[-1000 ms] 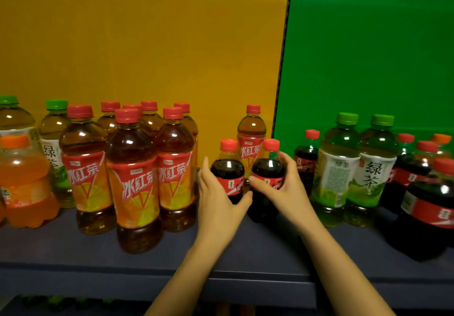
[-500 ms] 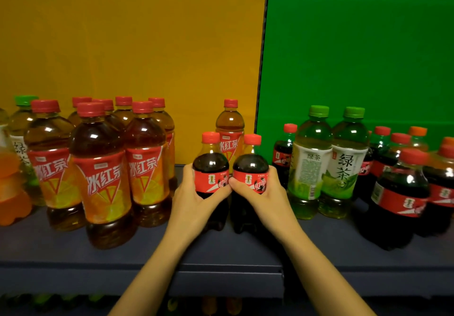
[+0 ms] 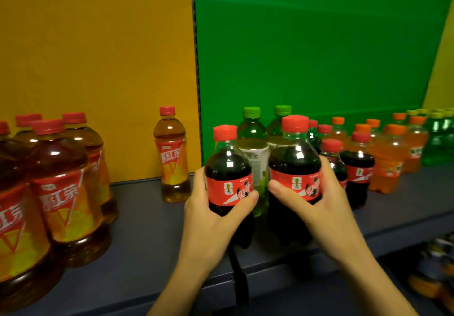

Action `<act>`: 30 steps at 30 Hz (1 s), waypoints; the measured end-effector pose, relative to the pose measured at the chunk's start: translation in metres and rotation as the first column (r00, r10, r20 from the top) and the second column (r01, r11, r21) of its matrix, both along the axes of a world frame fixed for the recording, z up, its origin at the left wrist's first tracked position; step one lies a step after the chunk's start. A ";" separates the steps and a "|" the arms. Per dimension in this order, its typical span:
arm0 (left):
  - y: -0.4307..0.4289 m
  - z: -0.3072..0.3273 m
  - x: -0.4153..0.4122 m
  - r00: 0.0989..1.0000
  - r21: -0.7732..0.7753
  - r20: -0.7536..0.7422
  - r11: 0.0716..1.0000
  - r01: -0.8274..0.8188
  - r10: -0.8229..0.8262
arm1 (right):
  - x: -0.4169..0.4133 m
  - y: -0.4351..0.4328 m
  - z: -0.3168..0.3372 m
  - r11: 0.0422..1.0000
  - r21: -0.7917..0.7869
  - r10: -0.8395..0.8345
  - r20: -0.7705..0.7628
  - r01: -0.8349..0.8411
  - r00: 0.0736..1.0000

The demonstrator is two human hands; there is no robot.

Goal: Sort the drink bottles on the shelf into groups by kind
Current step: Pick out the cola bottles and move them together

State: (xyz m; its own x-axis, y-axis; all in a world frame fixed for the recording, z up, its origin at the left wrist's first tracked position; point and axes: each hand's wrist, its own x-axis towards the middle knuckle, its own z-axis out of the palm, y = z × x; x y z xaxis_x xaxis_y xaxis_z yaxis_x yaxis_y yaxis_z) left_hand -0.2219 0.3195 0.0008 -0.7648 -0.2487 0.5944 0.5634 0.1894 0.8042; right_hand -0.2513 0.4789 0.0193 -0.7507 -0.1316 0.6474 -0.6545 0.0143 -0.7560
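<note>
This looks like a shop to me. In front of me is a long dark shelf (image 3: 147,229) full of drinks. They stand in bunches: iced tea bottles (image 3: 63,192) on the left, green tea bottles (image 3: 251,141) and cola bottles (image 3: 360,165) in the middle, orange soda bottles (image 3: 390,158) and green soda bottles (image 3: 437,143) far right. A yellow board (image 3: 98,45) and a green board (image 3: 307,45) stand behind. Near right, a lower shelf (image 3: 432,279) holds more blurry bottles.

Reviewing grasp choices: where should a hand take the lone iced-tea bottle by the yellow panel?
Grip the iced-tea bottle at its labelled middle, from the front: it stands upright with bare shelf before it, the left hand near its right.
</note>
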 end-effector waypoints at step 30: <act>0.133 -0.039 -0.081 0.929 -0.220 0.029 0.909 -0.353 0.368 | -0.100 0.104 -0.054 0.951 0.135 -0.286 0.024 0.280 0.958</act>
